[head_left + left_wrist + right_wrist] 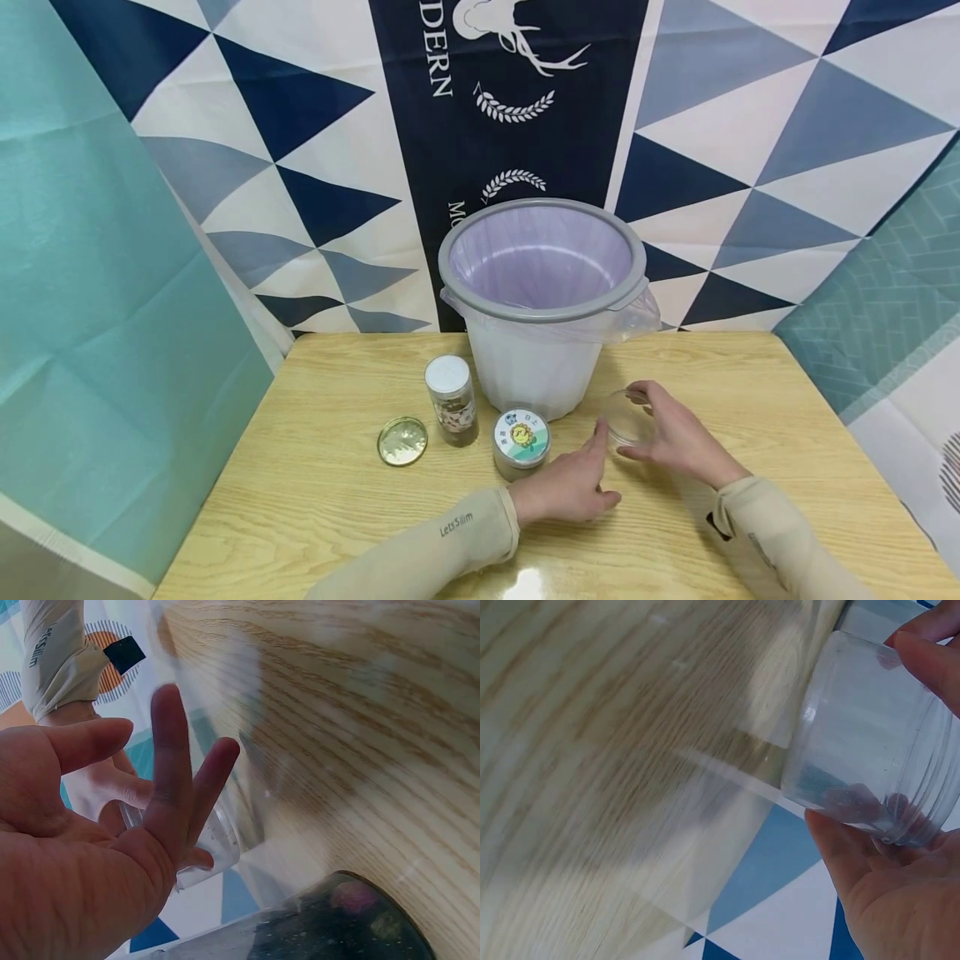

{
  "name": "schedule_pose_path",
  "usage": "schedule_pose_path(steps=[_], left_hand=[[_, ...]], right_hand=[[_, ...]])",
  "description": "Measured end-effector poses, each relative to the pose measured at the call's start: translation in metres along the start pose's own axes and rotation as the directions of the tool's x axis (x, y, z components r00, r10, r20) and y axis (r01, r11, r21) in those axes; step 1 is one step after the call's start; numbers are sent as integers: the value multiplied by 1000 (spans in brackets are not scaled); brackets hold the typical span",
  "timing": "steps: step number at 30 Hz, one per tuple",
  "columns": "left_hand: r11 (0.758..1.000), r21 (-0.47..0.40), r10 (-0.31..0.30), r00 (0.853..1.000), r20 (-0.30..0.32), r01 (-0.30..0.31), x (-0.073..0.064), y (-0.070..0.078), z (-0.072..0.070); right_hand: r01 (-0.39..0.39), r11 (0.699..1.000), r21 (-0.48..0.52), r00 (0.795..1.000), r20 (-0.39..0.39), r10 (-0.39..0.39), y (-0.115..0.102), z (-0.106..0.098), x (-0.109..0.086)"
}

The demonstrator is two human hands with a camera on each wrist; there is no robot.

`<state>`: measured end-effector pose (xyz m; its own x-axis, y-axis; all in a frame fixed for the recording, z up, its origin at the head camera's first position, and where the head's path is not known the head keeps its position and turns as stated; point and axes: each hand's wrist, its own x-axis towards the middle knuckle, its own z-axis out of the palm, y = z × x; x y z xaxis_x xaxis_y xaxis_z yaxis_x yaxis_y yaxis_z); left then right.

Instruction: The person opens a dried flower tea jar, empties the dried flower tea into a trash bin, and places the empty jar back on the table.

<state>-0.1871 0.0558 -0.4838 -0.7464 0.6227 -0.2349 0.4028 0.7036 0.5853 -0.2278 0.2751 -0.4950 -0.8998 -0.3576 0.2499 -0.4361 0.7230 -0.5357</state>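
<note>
The table (315,508) is the biggest thing. It is pale wood with long grain lines, and its top looks smooth and a bit shiny. There is bare wood at the left, at the right, and along the near edge under the arms.

One bucket (542,308) stands at the back edge, in the middle. It is round, white plastic with a grey rim, and a thin purple bag lines it. The bag hangs over the rim on the right.

There are two hands. The right hand (678,442) holds one clear jar (626,417) just right of the bucket's foot. Its fingers and thumb curl round the jar's sides. The jar is round, see-through plastic, tipped on its side, with ridges near its mouth. The left hand (566,487) is just beside the jar, with fingers straight and spread and holding nothing. I cannot tell if a fingertip touches the jar.

Two more jars stand left of the hands. One tall jar (452,400) has a white top and dark stuff inside. One short jar (521,443) has a picture lid and touches the bucket's foot or nearly so.

One flat, round, shiny gold lid (402,441) lies alone, farthest left.
</note>
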Motion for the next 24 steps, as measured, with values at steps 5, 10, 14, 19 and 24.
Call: schedule_pose_path(steps=[5, 10, 14, 19, 24], left_hand=[[1000, -5, -22, 1000, -2, 22, 2, -3, 2], [998, -48, -35, 999, -2, 35, 3, -4, 3], [993, -108, -45, 999, 8, 46, 2, -3, 3], [996, -75, -40, 999, -2, 39, 3, -3, 2], [1000, -21, -22, 1000, -17, 22, 3, -4, 2]], right_hand=[[-9, 1000, 15, 1000, 21, 8, 1, 4, 4], [-25, 1000, 9, 999, 33, 24, 1, 8, 4], [-28, 999, 16, 999, 37, 27, 2, 10, 2], [-17, 999, 29, 999, 32, 16, 6, 12, 1], [-5, 1000, 16, 1000, 28, 4, 6, 12, 2]])
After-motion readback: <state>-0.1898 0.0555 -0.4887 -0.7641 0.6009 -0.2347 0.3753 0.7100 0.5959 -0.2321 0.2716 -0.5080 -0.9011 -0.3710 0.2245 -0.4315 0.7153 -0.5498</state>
